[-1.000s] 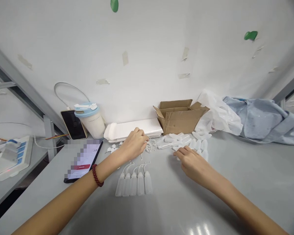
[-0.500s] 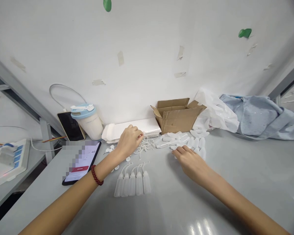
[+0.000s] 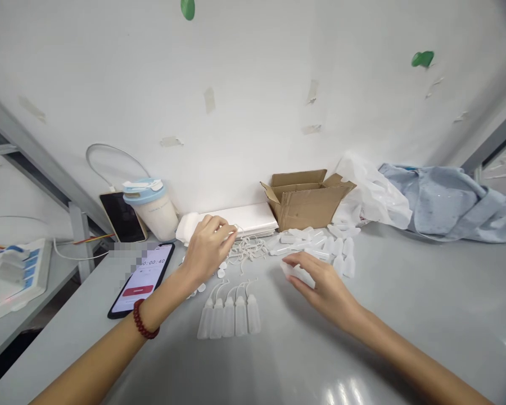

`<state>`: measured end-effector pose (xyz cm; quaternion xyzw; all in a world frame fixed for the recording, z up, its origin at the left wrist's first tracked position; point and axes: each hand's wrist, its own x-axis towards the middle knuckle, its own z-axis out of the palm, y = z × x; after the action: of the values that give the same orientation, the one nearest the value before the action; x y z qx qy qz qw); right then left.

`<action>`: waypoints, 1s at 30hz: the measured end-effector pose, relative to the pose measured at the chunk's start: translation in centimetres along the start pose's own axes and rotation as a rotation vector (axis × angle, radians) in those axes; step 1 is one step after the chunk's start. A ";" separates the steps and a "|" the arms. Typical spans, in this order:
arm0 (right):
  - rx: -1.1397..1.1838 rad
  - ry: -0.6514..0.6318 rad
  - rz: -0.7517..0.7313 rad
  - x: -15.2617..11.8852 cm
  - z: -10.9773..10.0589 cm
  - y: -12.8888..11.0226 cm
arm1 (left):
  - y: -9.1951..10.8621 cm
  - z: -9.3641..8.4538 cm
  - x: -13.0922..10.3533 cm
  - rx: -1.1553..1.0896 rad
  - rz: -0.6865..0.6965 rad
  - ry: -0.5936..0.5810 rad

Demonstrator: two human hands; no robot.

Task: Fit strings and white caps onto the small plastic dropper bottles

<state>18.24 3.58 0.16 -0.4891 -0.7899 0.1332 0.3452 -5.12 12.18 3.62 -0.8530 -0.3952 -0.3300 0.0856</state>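
My left hand (image 3: 208, 244), a red bead bracelet on its wrist, is raised beside the pile of thin white tubes (image 3: 249, 247). Its thumb and forefinger are pinched on a thin white tube. My right hand (image 3: 320, 284) has thumb and fingers round a translucent bottle (image 3: 297, 274), just above the table. Behind it lie several loose translucent bottles (image 3: 307, 239). Nearer the front, several bottles with curved tubes on top (image 3: 229, 318) lie side by side in a row. Small white caps (image 3: 221, 271) are scattered near my left hand.
An open cardboard box (image 3: 310, 205) stands by the wall, with a white plastic bag (image 3: 373, 194) and blue cloth (image 3: 451, 199) to its right. White packets (image 3: 253, 218) lie left of it. At the left are a cup (image 3: 156, 214), an upright phone (image 3: 122, 216) and a lying phone (image 3: 141, 281).
My left hand has moved left and a little toward me, away from the tube pile, with a tube in its fingers. My right hand has drawn a bottle leftward from the loose ones.
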 end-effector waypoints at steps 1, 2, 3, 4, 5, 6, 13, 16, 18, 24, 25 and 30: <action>0.044 0.047 -0.005 -0.1 0.2 -0.2 | 0.5 -0.5 -0.2 -0.107 -0.081 0.030; 0.076 0.077 -0.006 -0.2 0.4 -0.4 | 1.1 -0.9 -0.5 -0.226 -0.174 0.045; 0.098 0.092 -0.005 -0.3 0.7 -0.6 | 1.8 -1.3 -0.9 -0.352 -0.277 0.023; 0.116 0.095 -0.003 -0.5 0.9 -0.8 | 2.5 -1.7 -1.3 -0.478 -0.380 -0.026; 0.134 0.090 0.002 -0.6 1.2 -0.9 | 3.1 -1.9 -1.7 -0.598 -0.487 -0.095; 0.150 0.079 0.009 -0.8 1.4 -1.0 | 3.7 -2.1 -2.1 -0.715 -0.582 -0.166; 0.245 -0.014 0.023 -2.0 3.3 -1.9 | 6.0 -1.0 -4.7 -1.130 -0.851 -0.415; 0.278 -0.031 0.007 -2.4 3.7 -2.2 | 6.4 -0.8 -5.6 -1.124 -0.807 -0.429; 0.295 -0.040 -0.003 -2.6 3.7 -2.4 | 6.6 -0.9 -6.1 -1.092 -0.785 -0.437; 0.302 -0.058 -0.086 -3.0 3.6 -2.8 | 7.2 -1.2 -6.6 -1.058 -0.786 -0.447; 0.303 -0.064 -0.097 -3.0 3.6 -2.8 | 7.2 -1.1 -6.7 -1.038 -0.772 -0.442; 0.330 -0.094 -0.098 -2.8 3.7 -2.5 | 7.3 -0.6 -7.2 -0.843 -0.542 -0.365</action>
<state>14.87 0.38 -2.30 -0.3800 -0.7953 0.2670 0.3895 -3.47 2.57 0.37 -0.7242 -0.4432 -0.3167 -0.4230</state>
